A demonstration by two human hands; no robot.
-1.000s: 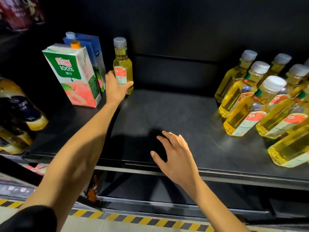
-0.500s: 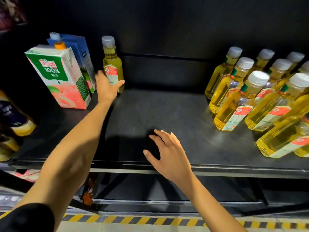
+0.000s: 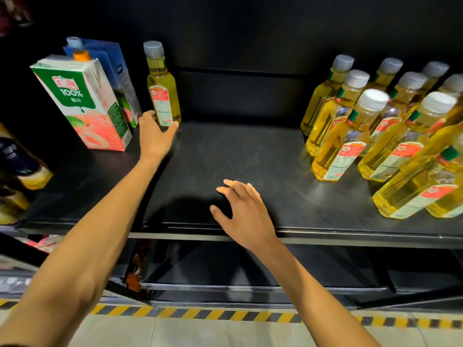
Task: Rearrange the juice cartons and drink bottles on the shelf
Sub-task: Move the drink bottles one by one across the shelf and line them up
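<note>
My left hand (image 3: 155,134) curls round the bottom of one yellow bottle (image 3: 162,91), which stands at the back of the shelf (image 3: 250,159) just beside the blue carton (image 3: 120,71) and the green carton (image 3: 82,103). My right hand (image 3: 246,211) is spread wide over the shelf's front, holding nothing. More yellow bottles (image 3: 343,146) stand well apart on the right.

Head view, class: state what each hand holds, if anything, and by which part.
The left hand grips the lone bottle near its base; the right hand holds nothing.
</note>
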